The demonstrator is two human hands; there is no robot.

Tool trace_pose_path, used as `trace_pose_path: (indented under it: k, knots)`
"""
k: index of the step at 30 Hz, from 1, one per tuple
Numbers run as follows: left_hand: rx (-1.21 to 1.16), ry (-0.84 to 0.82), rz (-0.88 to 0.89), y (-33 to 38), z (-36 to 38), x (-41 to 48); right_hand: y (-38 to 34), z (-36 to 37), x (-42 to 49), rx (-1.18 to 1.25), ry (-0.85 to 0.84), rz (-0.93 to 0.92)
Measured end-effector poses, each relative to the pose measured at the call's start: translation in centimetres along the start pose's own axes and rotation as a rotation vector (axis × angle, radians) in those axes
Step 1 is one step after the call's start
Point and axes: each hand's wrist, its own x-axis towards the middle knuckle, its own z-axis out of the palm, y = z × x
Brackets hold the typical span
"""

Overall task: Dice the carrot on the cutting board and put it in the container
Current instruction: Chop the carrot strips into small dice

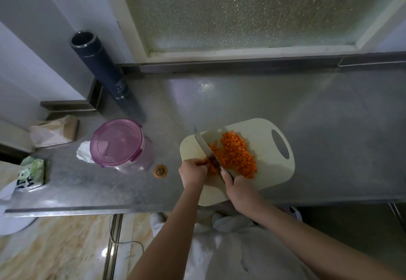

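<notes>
A cream cutting board [265, 169] lies on the steel counter, its handle hole to the right. A heap of diced carrot [238, 154] covers its middle. Carrot strips [214, 149] lie left of the heap, under the knife blade [203, 144]. My right hand [234, 186] grips the knife's dark handle, the blade pointing away to the left. My left hand [193, 173], fingers curled, holds the near ends of the strips down beside the blade. The clear container with a purple lid [117, 142] stands to the left of the board, lid on.
A carrot end [161, 171] lies on the counter between container and board. A tall dark tube [105, 73] stands behind the container. Paper bag [55, 130], crumpled tissue [83, 152] and a green packet [30, 174] sit at the left. The counter's front edge [87, 208] runs below.
</notes>
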Motion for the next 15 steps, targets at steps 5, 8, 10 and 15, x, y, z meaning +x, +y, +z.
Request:
trace_pose_path:
  k: [5,8,10,15]
  knots:
    - [0.002,-0.009,-0.008,0.0,0.1,0.2,-0.3,0.1,0.6,-0.023,0.002,-0.013]
    - [0.023,-0.013,0.005,0.0,0.0,0.2,-0.5,0.8,1.4,0.002,0.009,-0.005]
    - [0.037,-0.013,0.01,0.0,-0.1,0.2,-0.6,1.5,2.0,-0.01,0.028,-0.011]
    - [0.046,-0.016,0.01,0.0,-0.1,0.3,-0.6,2.1,3.1,-0.034,0.064,-0.055]
